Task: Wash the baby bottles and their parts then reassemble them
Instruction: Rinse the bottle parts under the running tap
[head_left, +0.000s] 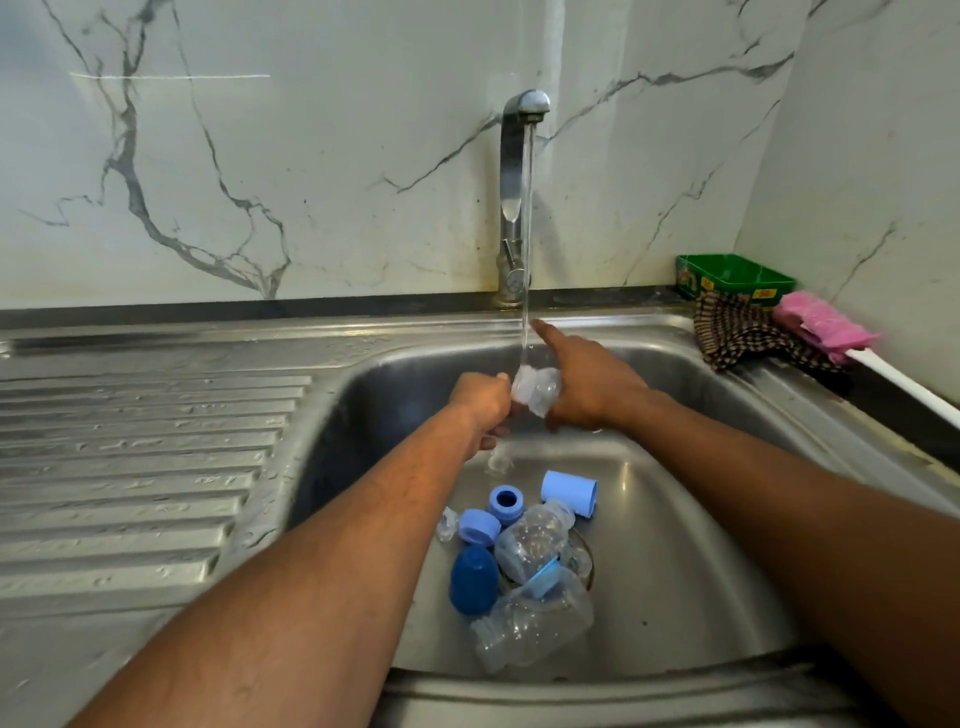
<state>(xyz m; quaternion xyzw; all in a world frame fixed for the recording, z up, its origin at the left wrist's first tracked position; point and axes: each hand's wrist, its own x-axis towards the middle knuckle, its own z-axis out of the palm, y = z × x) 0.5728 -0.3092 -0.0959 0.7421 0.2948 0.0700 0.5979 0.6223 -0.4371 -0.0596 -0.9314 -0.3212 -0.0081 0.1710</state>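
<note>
Bottle (537, 391) (clear) between both hands.

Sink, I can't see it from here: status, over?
Both hands, left and right, hold a clear bottle under the running tap. Two bottles and blue caps wait in basin. Nothing obstructing.

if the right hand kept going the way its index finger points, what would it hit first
The right hand points its index finger up and left, toward the back. First in that line looks like the water stream, then the tap base. Depth is hard to judge.
</note>
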